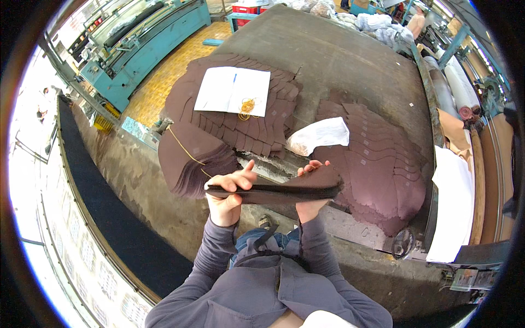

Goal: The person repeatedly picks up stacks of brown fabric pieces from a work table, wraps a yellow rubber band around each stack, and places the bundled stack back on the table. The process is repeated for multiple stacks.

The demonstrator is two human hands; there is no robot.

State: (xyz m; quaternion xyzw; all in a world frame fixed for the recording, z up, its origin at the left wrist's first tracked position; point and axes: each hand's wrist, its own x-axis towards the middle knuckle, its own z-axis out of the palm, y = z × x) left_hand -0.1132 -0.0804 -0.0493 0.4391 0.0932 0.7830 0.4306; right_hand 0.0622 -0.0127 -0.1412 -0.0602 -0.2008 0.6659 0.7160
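Note:
Both my hands hold a stack of dark brown cut sheet pieces in front of my body, its layered edge facing me. My left hand grips the left end, thumb below and fingers over the top. My right hand is wrapped round the right part from underneath, with fingertips showing past the far side. Just beyond, at the left, lies a thick pile of similar brown pieces with a yellow band across it. Overlapping brown pieces are fanned out at the right on the table.
The large dark table carries an open notebook with yellow rubber bands on it, and a white plastic bag. White sheet material and rolls stand along the right edge. A turquoise machine is at the far left.

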